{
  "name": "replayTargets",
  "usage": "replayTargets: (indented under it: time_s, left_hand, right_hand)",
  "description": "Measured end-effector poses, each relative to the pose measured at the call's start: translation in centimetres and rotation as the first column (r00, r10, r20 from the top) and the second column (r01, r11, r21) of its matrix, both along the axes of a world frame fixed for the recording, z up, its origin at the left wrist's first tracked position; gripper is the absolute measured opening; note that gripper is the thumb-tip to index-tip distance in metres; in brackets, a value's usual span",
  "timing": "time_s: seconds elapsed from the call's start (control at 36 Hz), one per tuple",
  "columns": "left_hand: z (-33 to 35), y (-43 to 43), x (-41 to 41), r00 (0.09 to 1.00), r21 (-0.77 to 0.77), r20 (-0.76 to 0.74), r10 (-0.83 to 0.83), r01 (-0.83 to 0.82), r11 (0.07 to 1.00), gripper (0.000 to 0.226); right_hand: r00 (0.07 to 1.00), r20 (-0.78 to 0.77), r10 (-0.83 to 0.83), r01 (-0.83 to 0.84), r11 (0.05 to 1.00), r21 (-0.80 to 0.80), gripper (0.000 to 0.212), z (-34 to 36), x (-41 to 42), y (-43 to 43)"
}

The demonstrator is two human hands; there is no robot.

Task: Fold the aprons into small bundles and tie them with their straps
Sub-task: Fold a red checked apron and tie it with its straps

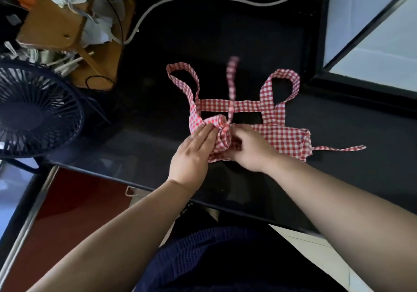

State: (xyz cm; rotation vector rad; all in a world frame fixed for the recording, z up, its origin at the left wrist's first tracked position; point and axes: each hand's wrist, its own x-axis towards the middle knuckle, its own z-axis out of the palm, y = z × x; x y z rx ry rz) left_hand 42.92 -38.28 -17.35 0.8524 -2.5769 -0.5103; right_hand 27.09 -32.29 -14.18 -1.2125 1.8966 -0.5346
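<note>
Gingham cloth, red and white, was bunched between both hands near the table's front edge. The left hand (191,154) lay with fingers straight, pressing on the rolled end (222,131) of the apron (284,138). The right hand (250,152) had its fingers curled into the same roll, gripping it. The unrolled part extended rightward from the hands, its long axis running left to right along the black table (225,43), nearer the right hand. Judgement: rolling should proceed rightward. One strap (338,149) trailed off the right end; looped straps (225,105) lay beyond the hands. A dark fan (33,111) stood well apart at left
</note>
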Motion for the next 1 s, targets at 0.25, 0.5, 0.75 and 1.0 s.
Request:
replayTargets:
  time_s: [0.25,0.5,0.75,1.0]
  left_hand:
    - [1.0,-0.7,-1.0,0.827,0.090,0.472,-0.305,0.299,0.950,0.063]
    - [1.8,-1.0,-1.7,0.777,0.141,0.550,-0.305,0.274,0.951,0.062]
    - [2.0,-1.9,-1.9,0.850,0.317,0.370,-0.375,0.264,0.911,0.060]
    - [2.2,-1.7,-1.9,0.824,0.243,0.444,-0.352,0.267,0.933,0.059]
  right_hand:
    - [0.899,-0.136,-0.416,0.398,0.906,-0.143,0.030,-0.1,-0.6,3.1]
    - [0.387,-0.329,-0.861,0.901,0.429,-0.064,0.074,-0.1,-0.3,6.1]
    - [-0.405,0.481,-0.777,0.859,-0.145,0.490,0.046,0.6,-1.4,4.7]
    - [0.815,-0.482,-0.322,0.309,0.945,-0.110,0.046,-0.2,0.1,5.4]
